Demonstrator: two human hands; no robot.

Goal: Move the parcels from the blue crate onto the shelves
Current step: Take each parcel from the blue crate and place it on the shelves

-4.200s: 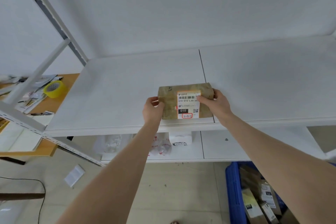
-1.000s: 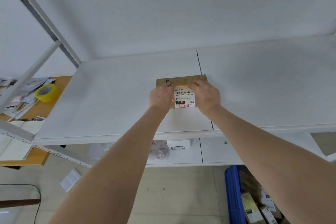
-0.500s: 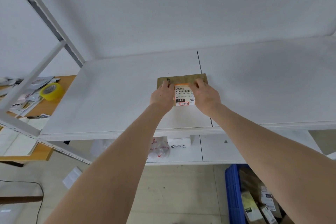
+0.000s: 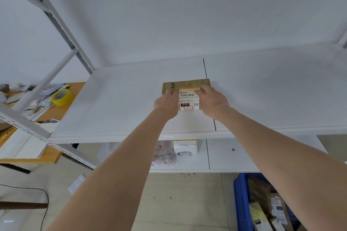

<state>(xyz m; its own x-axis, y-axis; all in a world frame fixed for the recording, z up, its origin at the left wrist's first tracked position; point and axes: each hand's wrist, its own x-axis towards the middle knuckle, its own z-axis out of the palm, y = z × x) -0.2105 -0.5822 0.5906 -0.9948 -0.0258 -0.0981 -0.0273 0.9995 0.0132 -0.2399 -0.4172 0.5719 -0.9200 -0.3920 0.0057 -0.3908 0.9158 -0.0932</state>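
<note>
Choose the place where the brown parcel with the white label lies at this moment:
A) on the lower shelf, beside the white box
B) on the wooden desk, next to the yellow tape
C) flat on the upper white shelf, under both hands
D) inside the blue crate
C: the brown parcel lies flat on the upper shelf, with the left hand and the right hand resting on top of it.

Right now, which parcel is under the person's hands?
The brown parcel with the white label, on the upper shelf: the left hand and right hand rest on it. The white box and bagged parcel lie untouched on the lower shelf.
</note>
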